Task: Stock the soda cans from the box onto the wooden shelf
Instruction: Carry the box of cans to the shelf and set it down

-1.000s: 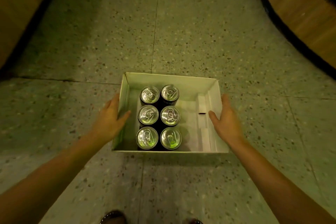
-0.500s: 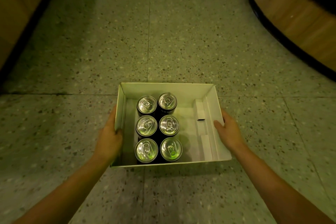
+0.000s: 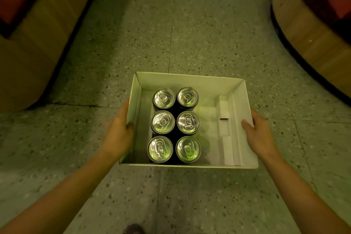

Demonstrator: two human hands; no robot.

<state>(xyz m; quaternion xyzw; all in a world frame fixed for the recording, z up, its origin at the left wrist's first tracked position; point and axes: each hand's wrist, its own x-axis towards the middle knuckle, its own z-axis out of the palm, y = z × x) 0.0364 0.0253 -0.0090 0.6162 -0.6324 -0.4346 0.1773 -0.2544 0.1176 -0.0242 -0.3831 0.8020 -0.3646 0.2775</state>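
Note:
A shallow white cardboard box [image 3: 191, 80] is held over the speckled floor. Several dark soda cans [image 3: 175, 124] with silver tops stand upright in two rows in its left half; the right half holds only a folded white insert. My left hand [image 3: 118, 135] grips the box's left wall, thumb inside. My right hand [image 3: 259, 134] grips the right wall, thumb over the rim. No wooden shelf surface with cans is in view.
A wooden-sided unit with a dark base [image 3: 36, 47] runs along the left. A curved wooden unit with a black base [image 3: 307, 32] stands at the right. Speckled terrazzo floor [image 3: 190, 24] lies between them. A shoe tip [image 3: 133, 229] shows at the bottom edge.
Both hands closed on the box's side walls and lifted it from the floor. The view has tilted up, bringing more of the wooden units on both sides into sight.

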